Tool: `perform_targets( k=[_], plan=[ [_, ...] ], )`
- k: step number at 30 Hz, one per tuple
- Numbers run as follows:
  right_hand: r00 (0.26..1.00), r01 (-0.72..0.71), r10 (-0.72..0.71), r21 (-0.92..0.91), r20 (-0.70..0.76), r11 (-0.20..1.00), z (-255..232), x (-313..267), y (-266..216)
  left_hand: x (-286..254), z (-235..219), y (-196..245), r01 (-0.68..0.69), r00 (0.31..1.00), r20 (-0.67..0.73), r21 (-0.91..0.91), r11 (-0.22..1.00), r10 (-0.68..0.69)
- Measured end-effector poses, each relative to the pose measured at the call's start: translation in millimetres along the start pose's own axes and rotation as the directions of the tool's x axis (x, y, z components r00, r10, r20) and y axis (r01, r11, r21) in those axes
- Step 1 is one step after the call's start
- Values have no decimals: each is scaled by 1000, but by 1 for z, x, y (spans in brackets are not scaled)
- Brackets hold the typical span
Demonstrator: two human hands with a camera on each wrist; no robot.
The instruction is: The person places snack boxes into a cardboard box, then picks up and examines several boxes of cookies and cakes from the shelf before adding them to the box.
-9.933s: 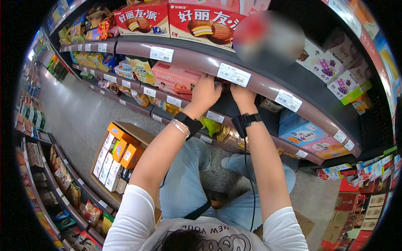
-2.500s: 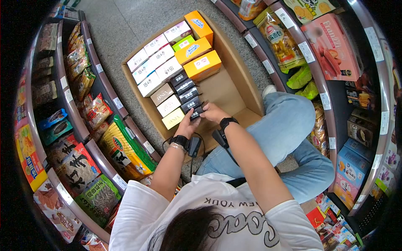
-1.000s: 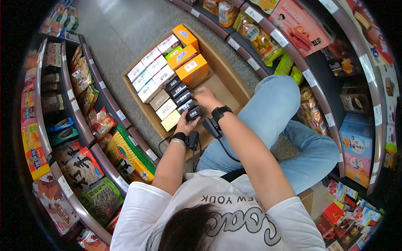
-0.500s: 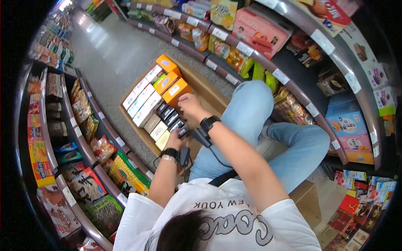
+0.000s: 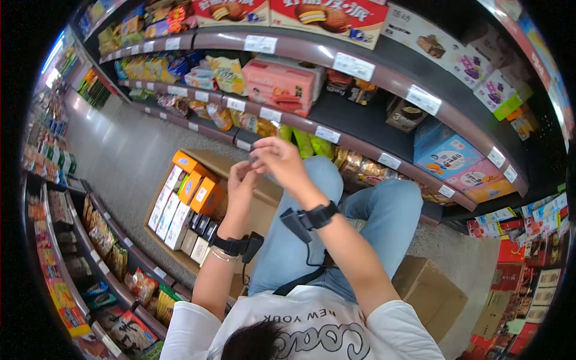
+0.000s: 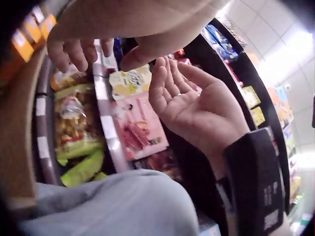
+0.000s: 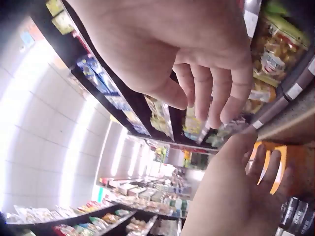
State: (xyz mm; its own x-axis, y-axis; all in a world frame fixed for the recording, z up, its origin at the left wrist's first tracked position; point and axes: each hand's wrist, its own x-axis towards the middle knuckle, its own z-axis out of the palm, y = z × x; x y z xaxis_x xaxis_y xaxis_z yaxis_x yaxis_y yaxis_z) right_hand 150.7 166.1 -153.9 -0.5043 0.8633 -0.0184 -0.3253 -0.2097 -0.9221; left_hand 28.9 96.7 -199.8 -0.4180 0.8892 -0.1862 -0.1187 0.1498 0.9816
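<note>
In the head view the left hand is raised over the carton's inner edge, its fingers loosely bent and holding nothing. Close to its right, the right hand hangs in the air with relaxed, slightly bent fingers, also without an item. Below them the cardboard carton holds white boxes, orange boxes and small black boxes along its left side. The left wrist view has both hands in front of the shelf, the right hand palm up. Both appear in the right wrist view, with the left hand lower down.
Ahead stands a shelf with a pink Franzzi box, a dark box and blue boxes. Red pie boxes are on the level above. Another shelf curves along the left. A second carton is on the floor at right.
Both hands have risen out of the carton, the left letting go of a small black box. The head view has turned toward the shelf. Earlier, both hands were reaching into that shelf.
</note>
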Motion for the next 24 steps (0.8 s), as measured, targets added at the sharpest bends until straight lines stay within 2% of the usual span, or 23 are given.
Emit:
perform_targets(
  k=[1,3,5,7,9,11,12,13,14,15,17,18,21,22,24],
  plan=[
    [999,25,-24,6,-36,1000,-20,-2,-17,4,21,10,-26,998,59,59,998,22],
    [985,89,-93,-35,-144,995,-58,-10,-45,20,61,14,-142,978,160,45,989,133],
    [960,117,-136,-90,-246,989,-95,-12,-68,22,105,36,-181,957,225,-27,983,182],
    [920,132,-172,-134,-353,982,-133,-5,-75,53,140,19,-471,847,303,47,881,436],
    [866,157,-282,-311,-412,937,-167,5,-81,73,172,19,-475,831,365,76,877,419],
    [753,147,-500,-630,-428,762,-207,27,-74,88,201,25,-511,808,398,106,853,435],
    [715,56,-546,-743,-436,667,-206,26,-90,95,214,30,-544,792,400,120,831,460],
    [730,-69,-513,-795,-452,602,-218,33,-96,103,225,34,-575,776,404,135,807,485],
    [712,-51,-599,-879,-365,474,-233,42,-96,110,234,38,-551,796,413,194,812,442],
    [692,-38,-671,-941,-267,335,-245,52,-94,121,243,37,-612,771,402,257,748,493],
    [699,-83,-696,-985,-165,150,-260,65,-97,147,262,30,-710,704,396,379,593,590],
    [706,-107,-699,-993,-115,56,-267,71,-97,152,270,33,-760,647,371,388,522,666],
    [656,0,-755,-1000,-13,18,-286,93,-96,168,284,39,-733,673,405,480,483,618],
    [665,42,-746,-995,-42,94,-300,103,-89,178,290,36,-775,611,409,484,406,678],
    [674,28,-738,-997,-34,71,-319,112,-81,191,294,36,-793,589,440,477,380,678]
  ],
)
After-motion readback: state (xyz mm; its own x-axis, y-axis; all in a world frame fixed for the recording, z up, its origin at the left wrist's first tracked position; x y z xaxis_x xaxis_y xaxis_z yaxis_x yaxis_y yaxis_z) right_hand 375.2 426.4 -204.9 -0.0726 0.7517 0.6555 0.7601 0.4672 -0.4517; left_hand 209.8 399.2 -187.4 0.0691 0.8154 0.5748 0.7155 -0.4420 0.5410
